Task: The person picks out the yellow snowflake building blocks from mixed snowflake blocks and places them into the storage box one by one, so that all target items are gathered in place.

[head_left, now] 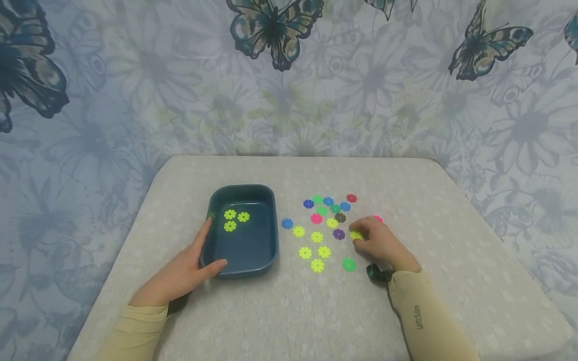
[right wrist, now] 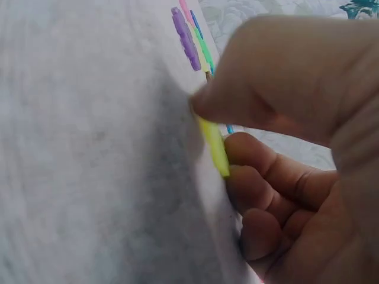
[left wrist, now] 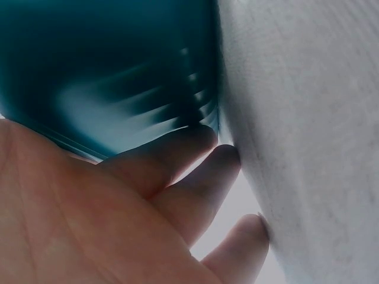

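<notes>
Right hand (head_left: 378,242) pinches a yellow disc (head_left: 356,235), three o'clock from the dark blue tray (head_left: 250,250); at the tray's eight o'clock, the left hand (head_left: 180,277) touches, fingers extended. Light edge grip should suit so thin a piece.

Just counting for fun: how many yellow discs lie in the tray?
3, toward the far end of the tray: upper-left disc, right-hand disc beside it, lower-left disc. None appears hidden.
</notes>
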A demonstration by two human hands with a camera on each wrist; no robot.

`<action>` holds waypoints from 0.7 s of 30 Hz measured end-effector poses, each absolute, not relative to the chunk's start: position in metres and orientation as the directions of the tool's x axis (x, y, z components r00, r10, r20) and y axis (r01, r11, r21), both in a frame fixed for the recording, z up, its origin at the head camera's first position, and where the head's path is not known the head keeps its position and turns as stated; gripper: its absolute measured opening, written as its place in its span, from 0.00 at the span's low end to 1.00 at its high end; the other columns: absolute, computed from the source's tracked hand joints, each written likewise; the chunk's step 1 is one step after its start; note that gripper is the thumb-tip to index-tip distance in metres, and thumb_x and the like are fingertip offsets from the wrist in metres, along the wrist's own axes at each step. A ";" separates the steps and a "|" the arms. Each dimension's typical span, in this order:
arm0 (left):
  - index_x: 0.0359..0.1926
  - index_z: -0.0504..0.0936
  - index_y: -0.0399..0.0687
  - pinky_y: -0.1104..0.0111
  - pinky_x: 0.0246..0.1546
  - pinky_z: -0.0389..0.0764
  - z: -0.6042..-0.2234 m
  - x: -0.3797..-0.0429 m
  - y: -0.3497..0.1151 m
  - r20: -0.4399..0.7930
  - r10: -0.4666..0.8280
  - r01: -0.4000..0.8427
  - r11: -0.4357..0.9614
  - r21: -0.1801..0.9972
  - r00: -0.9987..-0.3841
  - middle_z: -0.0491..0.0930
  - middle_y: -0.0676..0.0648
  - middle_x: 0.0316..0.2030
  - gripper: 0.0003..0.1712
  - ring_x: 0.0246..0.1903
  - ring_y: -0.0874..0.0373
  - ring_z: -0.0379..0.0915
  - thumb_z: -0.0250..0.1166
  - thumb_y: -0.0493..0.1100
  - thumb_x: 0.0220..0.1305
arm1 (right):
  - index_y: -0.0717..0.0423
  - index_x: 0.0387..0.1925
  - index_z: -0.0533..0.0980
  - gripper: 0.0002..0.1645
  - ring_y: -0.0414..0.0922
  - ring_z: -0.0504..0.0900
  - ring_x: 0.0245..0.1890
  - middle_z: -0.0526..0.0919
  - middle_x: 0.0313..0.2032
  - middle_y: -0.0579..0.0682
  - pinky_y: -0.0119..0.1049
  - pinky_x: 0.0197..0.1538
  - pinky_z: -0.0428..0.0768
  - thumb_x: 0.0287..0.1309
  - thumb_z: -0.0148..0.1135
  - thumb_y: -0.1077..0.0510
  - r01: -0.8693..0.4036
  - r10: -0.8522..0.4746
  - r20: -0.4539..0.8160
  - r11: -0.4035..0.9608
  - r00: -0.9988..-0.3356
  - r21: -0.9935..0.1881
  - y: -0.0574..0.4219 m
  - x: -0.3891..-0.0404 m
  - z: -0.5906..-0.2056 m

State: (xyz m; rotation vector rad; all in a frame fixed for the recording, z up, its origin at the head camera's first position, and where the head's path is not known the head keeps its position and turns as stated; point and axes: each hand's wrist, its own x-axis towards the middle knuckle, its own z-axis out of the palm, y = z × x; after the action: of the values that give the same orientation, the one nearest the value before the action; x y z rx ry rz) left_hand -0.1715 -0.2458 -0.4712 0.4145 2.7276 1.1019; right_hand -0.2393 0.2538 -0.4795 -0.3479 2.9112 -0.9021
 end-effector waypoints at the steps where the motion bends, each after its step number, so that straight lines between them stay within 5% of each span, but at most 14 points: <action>1: 0.82 0.25 0.66 0.32 0.68 0.60 -0.472 -0.171 -0.246 -0.053 0.317 0.191 0.688 0.700 -0.947 0.37 0.40 0.82 0.61 0.77 0.29 0.47 0.62 0.65 0.71 | 0.55 0.54 0.82 0.21 0.51 0.79 0.50 0.82 0.51 0.52 0.54 0.59 0.79 0.58 0.68 0.61 -0.200 -0.240 0.002 0.801 -0.971 -0.565 0.254 -0.239 -0.480; 21: 0.82 0.24 0.67 0.32 0.69 0.58 -0.473 -0.174 -0.245 -0.057 0.319 0.187 0.682 0.707 -0.946 0.36 0.42 0.83 0.61 0.78 0.31 0.45 0.63 0.65 0.70 | 0.58 0.55 0.81 0.27 0.49 0.76 0.44 0.81 0.47 0.53 0.47 0.50 0.79 0.50 0.66 0.65 -0.191 -0.232 -0.017 0.837 -0.972 -0.512 0.248 -0.241 -0.481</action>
State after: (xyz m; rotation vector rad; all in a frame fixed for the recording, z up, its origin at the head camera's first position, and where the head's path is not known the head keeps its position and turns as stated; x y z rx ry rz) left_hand -0.1740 -0.2451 -0.4734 0.4127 2.7179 1.1125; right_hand -0.2411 0.2481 -0.4806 -0.3387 2.9356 -0.8057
